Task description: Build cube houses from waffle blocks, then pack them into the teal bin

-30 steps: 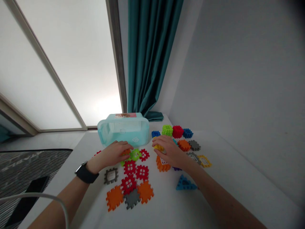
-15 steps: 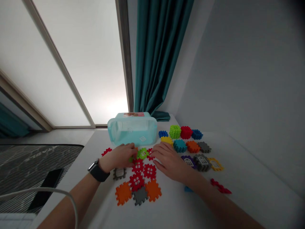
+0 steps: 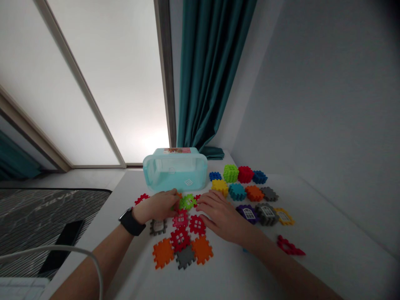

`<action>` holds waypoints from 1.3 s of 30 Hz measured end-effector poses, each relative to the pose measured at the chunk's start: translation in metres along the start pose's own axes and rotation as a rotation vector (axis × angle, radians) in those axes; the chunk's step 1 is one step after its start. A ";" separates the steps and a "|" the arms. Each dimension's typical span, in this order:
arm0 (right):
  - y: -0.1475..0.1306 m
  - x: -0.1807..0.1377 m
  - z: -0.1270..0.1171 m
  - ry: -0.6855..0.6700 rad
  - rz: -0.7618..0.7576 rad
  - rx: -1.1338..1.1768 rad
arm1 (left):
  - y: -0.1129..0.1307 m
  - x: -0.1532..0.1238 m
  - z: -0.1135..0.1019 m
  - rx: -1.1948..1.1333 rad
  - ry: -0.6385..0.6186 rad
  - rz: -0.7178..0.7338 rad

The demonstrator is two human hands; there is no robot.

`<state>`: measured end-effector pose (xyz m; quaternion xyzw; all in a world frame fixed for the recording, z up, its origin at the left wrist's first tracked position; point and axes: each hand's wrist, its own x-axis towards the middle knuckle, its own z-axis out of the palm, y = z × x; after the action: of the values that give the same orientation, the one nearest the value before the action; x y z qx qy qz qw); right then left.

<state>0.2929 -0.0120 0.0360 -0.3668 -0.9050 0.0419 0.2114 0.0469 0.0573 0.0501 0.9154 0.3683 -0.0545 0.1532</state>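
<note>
At the left end of a short row of interlocking plastic tiles is my left hand [image 3: 162, 205], a dark watch on its wrist. Its thumb and fingers close on a green tile [image 3: 173, 207], mostly hidden by them. Beside it lies a light green tile with window openings [image 3: 188, 201]. My right hand [image 3: 220, 214] reaches in from the other side, fingers bent and thumb apart, fingertips against a mostly covered red tile [image 3: 196, 199]. Nearer me are a pinkish-red window tile [image 3: 180, 218], red window tiles [image 3: 197, 224], orange tiles [image 3: 202, 250] and a grey tile [image 3: 185, 256].
A translucent light-blue bin [image 3: 175, 181] lies on its side behind the tiles. Stacks of coloured tiles [image 3: 237, 191] stand to the right, with a red piece [image 3: 290, 246] nearer me. Left of the white table, a cable [image 3: 71, 249] curves over my forearm.
The view has shifted slightly. Both hands stay at the row with small finger movements; the red window tile under my left hand now looks pinker.
</note>
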 end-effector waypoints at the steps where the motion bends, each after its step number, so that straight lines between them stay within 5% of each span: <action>1: 0.000 0.000 -0.001 0.000 0.001 0.019 | -0.001 -0.001 -0.001 -0.051 -0.003 0.012; 7: -0.003 0.003 -0.005 0.008 0.002 0.136 | -0.003 -0.006 -0.016 -0.300 -0.023 0.098; 11: 0.000 0.003 -0.005 0.117 0.025 0.191 | 0.003 -0.005 -0.023 -0.400 0.165 0.133; 16: 0.004 0.003 -0.002 0.307 0.224 0.255 | 0.012 0.001 -0.020 -0.666 0.393 0.162; 27: -0.001 0.009 -0.009 0.359 0.496 0.629 | 0.034 0.016 -0.003 -1.114 0.486 0.076; 30: 0.001 0.011 -0.011 0.395 0.565 0.682 | 0.034 0.014 -0.002 -1.029 0.487 0.050; 39: 0.003 0.011 -0.008 0.435 0.603 0.712 | 0.033 0.009 0.001 -0.224 0.742 0.194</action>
<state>0.2919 -0.0031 0.0466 -0.5171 -0.6237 0.3293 0.4849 0.0762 0.0409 0.0547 0.8811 0.3142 0.3349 0.1129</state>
